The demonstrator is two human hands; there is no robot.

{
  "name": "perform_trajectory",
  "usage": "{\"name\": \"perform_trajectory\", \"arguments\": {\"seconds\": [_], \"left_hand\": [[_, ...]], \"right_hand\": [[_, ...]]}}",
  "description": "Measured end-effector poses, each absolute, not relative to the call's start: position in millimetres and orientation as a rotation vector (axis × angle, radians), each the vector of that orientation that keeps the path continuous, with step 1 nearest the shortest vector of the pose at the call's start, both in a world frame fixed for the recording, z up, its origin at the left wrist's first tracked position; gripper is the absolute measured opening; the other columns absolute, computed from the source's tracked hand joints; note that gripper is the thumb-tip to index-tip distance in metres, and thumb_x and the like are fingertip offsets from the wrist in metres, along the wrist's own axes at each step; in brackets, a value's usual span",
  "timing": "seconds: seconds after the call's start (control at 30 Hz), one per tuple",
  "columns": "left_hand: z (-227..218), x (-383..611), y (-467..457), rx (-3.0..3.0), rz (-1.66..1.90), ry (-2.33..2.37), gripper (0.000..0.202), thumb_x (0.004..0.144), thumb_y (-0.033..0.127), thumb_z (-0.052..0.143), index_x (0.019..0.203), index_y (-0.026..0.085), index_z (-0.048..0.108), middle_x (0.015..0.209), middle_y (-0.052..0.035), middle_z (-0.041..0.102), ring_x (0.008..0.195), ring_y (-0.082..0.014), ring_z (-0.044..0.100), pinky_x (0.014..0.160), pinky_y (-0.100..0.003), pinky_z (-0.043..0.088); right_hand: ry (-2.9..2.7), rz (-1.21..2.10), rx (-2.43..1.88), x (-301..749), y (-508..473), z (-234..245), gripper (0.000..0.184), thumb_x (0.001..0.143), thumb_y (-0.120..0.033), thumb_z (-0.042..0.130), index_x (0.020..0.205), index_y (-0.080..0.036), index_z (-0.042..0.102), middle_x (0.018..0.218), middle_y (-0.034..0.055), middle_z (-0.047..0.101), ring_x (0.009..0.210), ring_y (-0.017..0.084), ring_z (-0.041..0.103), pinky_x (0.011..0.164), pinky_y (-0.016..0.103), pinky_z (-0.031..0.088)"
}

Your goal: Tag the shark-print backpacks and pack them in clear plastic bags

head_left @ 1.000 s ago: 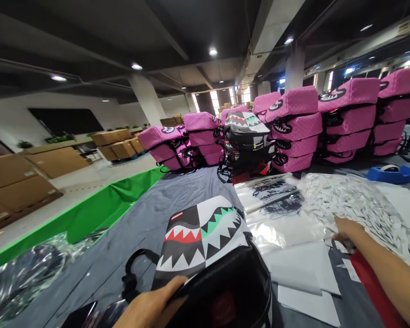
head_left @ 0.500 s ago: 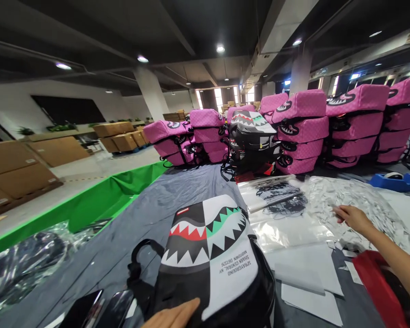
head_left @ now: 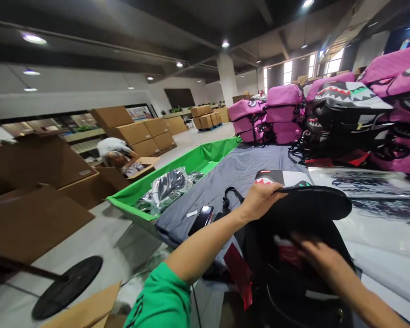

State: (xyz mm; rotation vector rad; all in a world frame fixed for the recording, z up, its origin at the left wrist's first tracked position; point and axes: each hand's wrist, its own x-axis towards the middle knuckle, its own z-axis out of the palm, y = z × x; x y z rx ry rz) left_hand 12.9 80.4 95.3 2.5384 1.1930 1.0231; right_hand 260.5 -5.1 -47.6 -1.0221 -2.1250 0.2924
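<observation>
A black backpack [head_left: 307, 214] stands opened on the table in front of me. A strip of its black, white, red and green shark-teeth front [head_left: 266, 176] shows behind the raised flap. My left hand [head_left: 261, 200] is closed on the flap's upper edge and holds it up. Inside the opening is my right hand [head_left: 319, 257], with blurred fingers stretched out near a red label [head_left: 289, 253]. Whether its fingertips touch the lining I cannot tell. A shiny red strip [head_left: 239, 273] hangs at the backpack's left side.
Clear plastic bags and black cords [head_left: 372, 191] lie at the right. Pink backpacks [head_left: 283, 114] are stacked behind. A phone [head_left: 202, 219] lies left of the backpack. Beyond the table edge, a green bin [head_left: 205, 150] holds plastic-wrapped items. A person [head_left: 114, 150] bends over a carton.
The view has swung left. My left hand has gone from the backpack's front to its flap, which is now lifted. My right hand has moved from the white scraps into the backpack.
</observation>
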Motion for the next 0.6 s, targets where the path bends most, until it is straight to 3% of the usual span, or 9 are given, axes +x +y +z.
{"name": "perform_trajectory", "arguments": {"seconds": [0.1, 0.2, 0.3, 0.4, 0.5, 0.6], "left_hand": [[86.7, 6.4, 76.2, 2.539, 0.986, 1.245, 0.017, 0.098, 0.03, 0.06, 0.098, 0.018, 0.073, 0.079, 0.001, 0.07, 0.07, -0.0116, 0.063, 0.067, -0.02, 0.044], [76.3, -2.6, 74.3, 2.534, 0.978, 1.25, 0.016, 0.098, 0.03, 0.06, 0.097, 0.019, 0.072, 0.077, 0.0014, 0.07, 0.068, -0.0115, 0.063, 0.066, -0.02, 0.045], [63.3, -1.1, 60.1, 2.626, 1.154, 1.263, 0.018, 0.1, 0.028, 0.056, 0.102, 0.019, 0.071, 0.084, -0.0018, 0.073, 0.075, -0.0145, 0.068, 0.07, -0.023, 0.05], [40.5, 13.3, 38.5, 2.995, 1.349, 0.908, 0.025, 0.1, 0.02, 0.051, 0.121, 0.021, 0.065, 0.102, -0.0064, 0.075, 0.095, -0.0176, 0.07, 0.085, -0.028, 0.054], [7.8, 35.9, 32.8, 3.376, 0.719, 0.133, 0.026, 0.1, 0.021, 0.052, 0.122, 0.023, 0.065, 0.101, -0.0029, 0.075, 0.097, -0.015, 0.069, 0.086, -0.024, 0.054], [-18.9, 61.2, 47.7, 3.327, 0.162, 0.431, 0.028, 0.1, 0.031, 0.056, 0.124, 0.019, 0.064, 0.117, -0.0059, 0.071, 0.106, -0.0182, 0.067, 0.094, -0.03, 0.054]], "right_hand": [[-2.054, -0.197, -0.939, 273.9, 3.2, -13.6, 0.044, 0.106, -0.031, 0.045, 0.149, -0.036, 0.046, 0.107, -0.0004, 0.073, 0.079, 0.017, 0.072, 0.067, 0.025, 0.056], [-1.841, -0.541, -0.966, 288.5, 14.2, 14.2, 0.049, 0.1, -0.03, 0.059, 0.147, -0.038, 0.048, 0.109, 0.0024, 0.071, 0.091, 0.023, 0.07, 0.081, 0.033, 0.055], [-1.773, -0.347, -1.039, 283.7, 32.5, 23.4, 0.056, 0.092, -0.056, 0.066, 0.14, -0.028, 0.055, 0.122, 0.0104, 0.067, 0.107, 0.032, 0.065, 0.087, 0.044, 0.055], [-1.753, 0.064, -1.084, 269.3, 45.0, 22.0, 0.047, 0.088, -0.068, 0.063, 0.105, -0.025, 0.068, 0.094, 0.0044, 0.072, 0.082, 0.026, 0.068, 0.07, 0.038, 0.055], [-1.666, 0.096, -1.059, 258.6, 40.8, 18.5, 0.036, 0.091, -0.059, 0.064, 0.083, -0.025, 0.067, 0.077, 0.0012, 0.069, 0.072, 0.021, 0.063, 0.068, 0.035, 0.05], [-1.667, 0.061, -0.952, 257.8, 17.1, 10.2, 0.026, 0.095, -0.048, 0.062, 0.084, -0.025, 0.067, 0.075, 0.0011, 0.067, 0.071, 0.02, 0.061, 0.067, 0.033, 0.048]]}}
